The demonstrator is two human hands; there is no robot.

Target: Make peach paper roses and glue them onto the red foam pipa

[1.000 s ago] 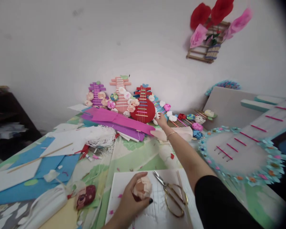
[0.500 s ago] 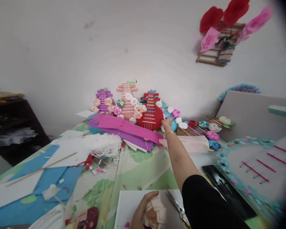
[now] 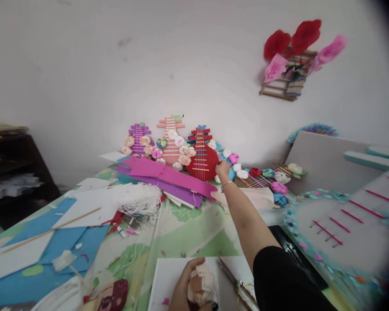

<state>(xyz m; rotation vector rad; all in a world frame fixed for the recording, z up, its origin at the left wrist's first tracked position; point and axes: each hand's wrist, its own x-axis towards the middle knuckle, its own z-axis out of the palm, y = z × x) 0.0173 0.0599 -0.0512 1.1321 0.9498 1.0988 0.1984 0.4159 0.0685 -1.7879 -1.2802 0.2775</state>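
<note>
My right arm reaches across the table, and my right hand (image 3: 223, 170) is closed at the right edge of a red lute-shaped craft (image 3: 210, 162) strung with coloured strips. Its fingertips are partly hidden. Low in the view, my left hand (image 3: 183, 287) curls around a peach-and-cream paper flower (image 3: 201, 283) above a white board (image 3: 158, 276). Scissors (image 3: 235, 280) lie open on the board beside it. Left of the red lute stand a peach lute craft (image 3: 170, 147) and a purple one (image 3: 138, 140), with paper flowers around them.
Magenta and purple sheets (image 3: 168, 175), white string (image 3: 142, 198) and blue sheets (image 3: 81, 242) lie across the table. A black phone-like slab (image 3: 298, 255) and a large round stringed craft (image 3: 327, 216) are at right. A dark shelf (image 3: 22, 172) stands at left.
The view has turned slightly to the right and up, so most things sit further left. My right hand stays at the red lute's edge; my left hand still holds the paper flower.
</note>
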